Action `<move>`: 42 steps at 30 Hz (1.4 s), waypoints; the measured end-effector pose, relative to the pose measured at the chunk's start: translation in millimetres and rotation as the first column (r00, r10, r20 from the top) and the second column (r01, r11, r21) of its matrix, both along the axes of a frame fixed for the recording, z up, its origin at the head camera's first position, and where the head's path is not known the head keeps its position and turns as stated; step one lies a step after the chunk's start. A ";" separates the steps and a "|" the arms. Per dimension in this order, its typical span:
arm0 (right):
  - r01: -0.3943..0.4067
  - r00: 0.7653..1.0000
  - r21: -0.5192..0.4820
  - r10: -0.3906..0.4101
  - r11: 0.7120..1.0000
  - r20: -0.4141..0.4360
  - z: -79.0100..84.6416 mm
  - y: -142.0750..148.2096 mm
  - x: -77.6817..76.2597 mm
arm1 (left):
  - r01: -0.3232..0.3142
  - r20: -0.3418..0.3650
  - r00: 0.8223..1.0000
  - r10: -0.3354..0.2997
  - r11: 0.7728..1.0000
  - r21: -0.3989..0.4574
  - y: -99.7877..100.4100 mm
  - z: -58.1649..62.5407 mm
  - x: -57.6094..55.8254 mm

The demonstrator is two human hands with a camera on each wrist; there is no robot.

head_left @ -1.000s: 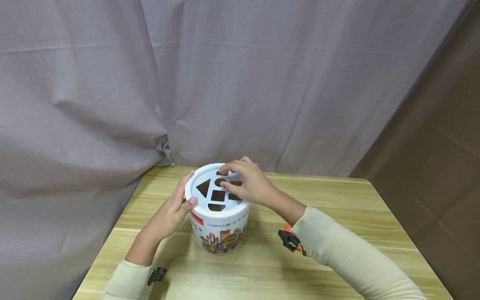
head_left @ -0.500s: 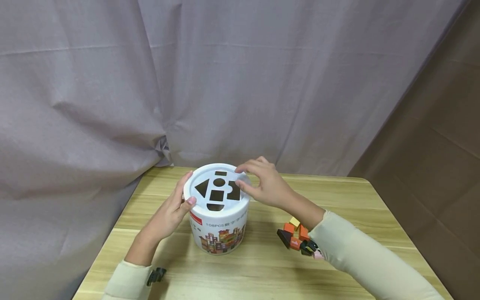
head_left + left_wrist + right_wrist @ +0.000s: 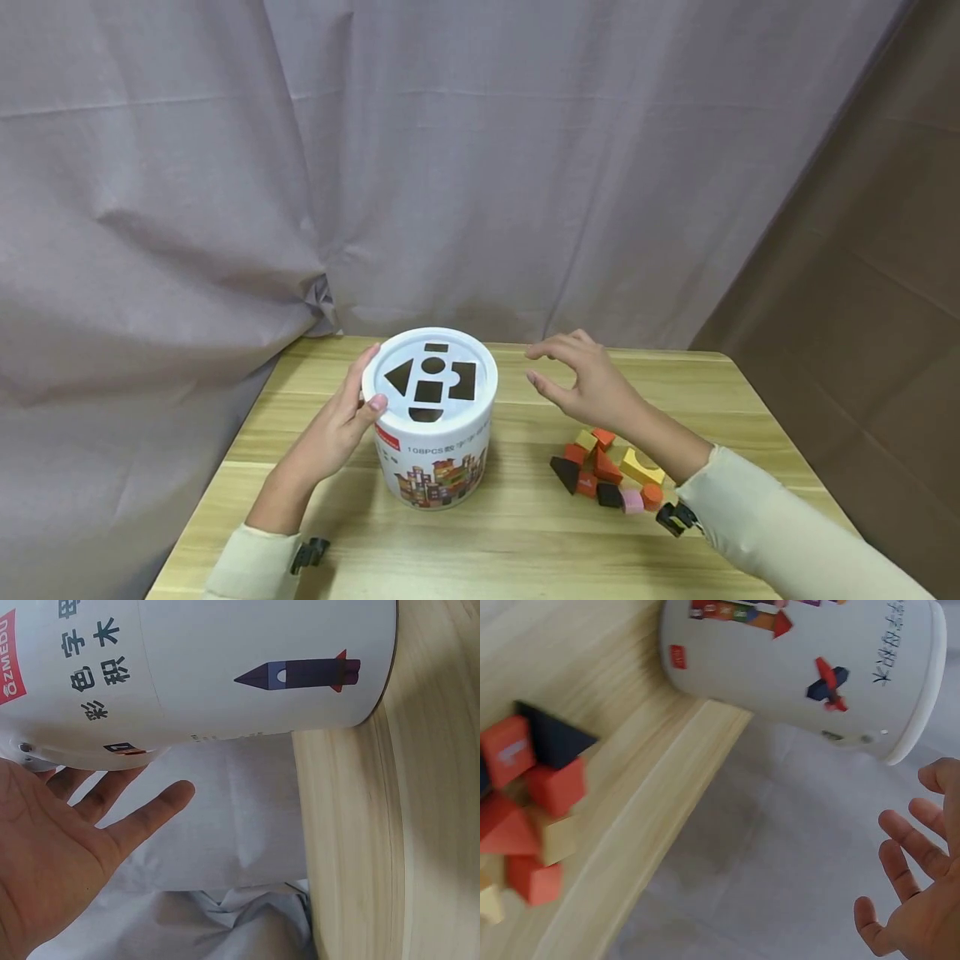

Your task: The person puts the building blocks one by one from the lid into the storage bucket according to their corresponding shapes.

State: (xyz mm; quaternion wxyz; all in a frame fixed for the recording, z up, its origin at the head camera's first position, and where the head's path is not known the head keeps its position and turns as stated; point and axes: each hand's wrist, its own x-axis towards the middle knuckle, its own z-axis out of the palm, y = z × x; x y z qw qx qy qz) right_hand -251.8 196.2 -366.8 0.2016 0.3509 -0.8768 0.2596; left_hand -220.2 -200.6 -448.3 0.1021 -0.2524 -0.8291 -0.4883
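Observation:
A white toy-block bucket [image 3: 435,475] stands upright on the table, printed with coloured blocks and lettering. Its white lid [image 3: 399,405] has several shaped cut-outs, among them a triangle, a circle and a square. My left hand [image 3: 330,433] holds the bucket's left side, thumb on the lid's rim and fingers along the wall; in the left wrist view one finger stands off the wall. To the right of the bucket, my right hand [image 3: 592,383] is in the air with loosely bent, spread fingers and nothing in it. The right wrist view shows this hand [image 3: 930,900] apart from the lid.
Several loose wooden blocks lie right of the bucket, including a black triangle [image 3: 566,473], a yellow arch [image 3: 642,467], a pink block [image 3: 632,501] and an orange cylinder [image 3: 652,497]. Behind the wooden table [image 3: 480,558] hangs a grey curtain [image 3: 465,183].
My right hand has moved from over the lid off to the right, uncovering the lid's cut-outs and the block pile. The left hand keeps its hold on the bucket.

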 end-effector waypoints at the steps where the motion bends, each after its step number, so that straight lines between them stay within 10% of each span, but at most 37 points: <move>1: 0.005 1.000 0.008 -0.005 1.000 0.000 -2.6 4.4 0.8 | 0.000 0.000 1.000 0.000 1.000 0.000 -0.3 -0.2 -0.2; 28: 0.132 0.991 0.147 -0.131 0.980 -0.014 -63.7 90.6 23.9 | -0.034 -0.020 0.999 0.034 0.999 -0.014 -5.9 -3.2 -1.3; 42: 0.216 0.944 0.231 -0.263 0.949 0.199 -91.4 123.3 27.7 | -0.057 -0.025 0.998 0.056 0.998 -0.031 -5.7 -3.4 -0.5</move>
